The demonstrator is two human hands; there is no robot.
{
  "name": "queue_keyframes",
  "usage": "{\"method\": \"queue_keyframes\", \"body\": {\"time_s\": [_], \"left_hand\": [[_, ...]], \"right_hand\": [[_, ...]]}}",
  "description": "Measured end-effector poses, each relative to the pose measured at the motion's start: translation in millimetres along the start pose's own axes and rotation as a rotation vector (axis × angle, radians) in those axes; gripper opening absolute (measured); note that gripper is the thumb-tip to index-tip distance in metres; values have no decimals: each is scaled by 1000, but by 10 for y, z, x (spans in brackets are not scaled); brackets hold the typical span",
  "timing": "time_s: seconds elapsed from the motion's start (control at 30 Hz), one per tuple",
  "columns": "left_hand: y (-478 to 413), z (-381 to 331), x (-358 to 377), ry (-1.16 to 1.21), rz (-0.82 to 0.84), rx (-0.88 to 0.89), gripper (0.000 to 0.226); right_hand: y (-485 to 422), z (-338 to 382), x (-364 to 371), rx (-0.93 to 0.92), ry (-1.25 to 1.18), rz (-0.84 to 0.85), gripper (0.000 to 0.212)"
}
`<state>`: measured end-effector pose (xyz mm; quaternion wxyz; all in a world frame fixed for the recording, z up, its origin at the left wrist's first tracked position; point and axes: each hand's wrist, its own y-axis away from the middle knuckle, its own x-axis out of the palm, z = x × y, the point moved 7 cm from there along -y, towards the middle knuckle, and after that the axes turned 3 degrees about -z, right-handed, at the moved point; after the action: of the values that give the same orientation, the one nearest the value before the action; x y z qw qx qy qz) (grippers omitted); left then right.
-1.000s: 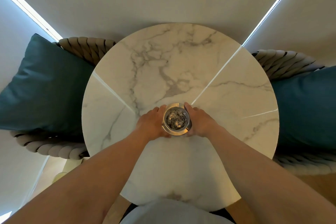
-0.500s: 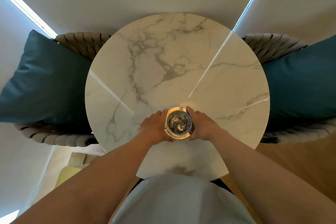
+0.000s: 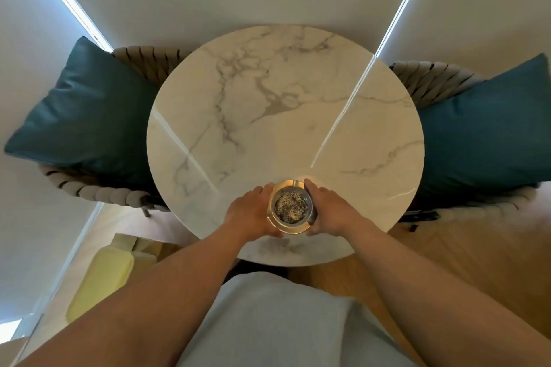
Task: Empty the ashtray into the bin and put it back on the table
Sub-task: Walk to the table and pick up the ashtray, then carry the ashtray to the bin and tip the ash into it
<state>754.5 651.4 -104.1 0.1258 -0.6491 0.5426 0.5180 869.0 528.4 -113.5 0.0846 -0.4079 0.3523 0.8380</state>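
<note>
A round metal ashtray (image 3: 291, 207) with a gold-toned rim holds grey ash and dark bits. It is over the near part of the round white marble table (image 3: 268, 104). My left hand (image 3: 252, 214) grips its left side and my right hand (image 3: 328, 208) grips its right side. Whether it rests on the marble or hangs just above it I cannot tell. No bin is clearly visible.
Woven chairs with teal cushions stand at the table's left (image 3: 86, 116) and right (image 3: 483, 128). A pale yellow object (image 3: 101, 280) lies on the wooden floor at lower left. Grey walls enclose the far side.
With the ashtray held between both hands, it has come toward the table's near edge. The view has pulled back and the yellow object has come into sight.
</note>
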Motion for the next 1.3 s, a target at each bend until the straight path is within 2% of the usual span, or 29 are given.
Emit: {"method": "queue_keyframes", "body": {"time_s": [0.3,0.47,0.57,0.7,0.8,1.0,1.3], "left_hand": [[843,-373,545,40,-26,-20,104],[1184,-459,655,61,-58,-10,101],[1383,-447,661,88,-74,-23,106],[1575,-363,621,88,-108,-38,108],[1708,-199,599,118,-148,-87,107],[1988,298,559,172,-203,-198,106],[2612,1541,364,275,-307,-373,113]], "right_hand": [[855,-210,402,-62,30,-10,129],[1144,-184,532,-102,13,-24,130],[1266,-100,580,-128,10,-23,128],[1339,41,609,-152,-23,-26,109],[1339,182,646,-163,-45,-10,94],[1185,712,806,-243,-23,55,99],[705,2077,1362,-392,113,170,95]]}}
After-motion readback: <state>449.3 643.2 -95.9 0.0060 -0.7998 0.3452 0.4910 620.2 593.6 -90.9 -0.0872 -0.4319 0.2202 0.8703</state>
